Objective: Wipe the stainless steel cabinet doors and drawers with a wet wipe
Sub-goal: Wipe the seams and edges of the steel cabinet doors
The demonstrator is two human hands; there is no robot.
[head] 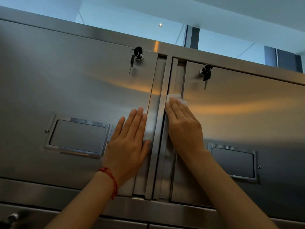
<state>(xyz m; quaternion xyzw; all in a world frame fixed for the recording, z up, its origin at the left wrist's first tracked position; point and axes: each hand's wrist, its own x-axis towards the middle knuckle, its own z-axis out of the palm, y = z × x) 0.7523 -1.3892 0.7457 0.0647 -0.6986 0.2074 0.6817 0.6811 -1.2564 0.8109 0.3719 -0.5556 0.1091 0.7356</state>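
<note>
Two stainless steel cabinet doors fill the head view, seen from below. My left hand (130,142) lies flat with straight fingers on the left door (66,83), near its right edge. My right hand (183,124) presses a white wet wipe (175,97) against the left edge of the right door (247,109), beside the vertical centre strip (160,113). Only the wipe's upper part shows beyond my fingertips. A red string bracelet (110,179) circles my left wrist.
Each door has a lock with keys hanging from it: left keys (136,55), right keys (205,73). Recessed label frames sit on the left door (77,136) and the right door (234,162). Drawer fronts (115,223) run along the bottom, with a knob (12,218) at the far left.
</note>
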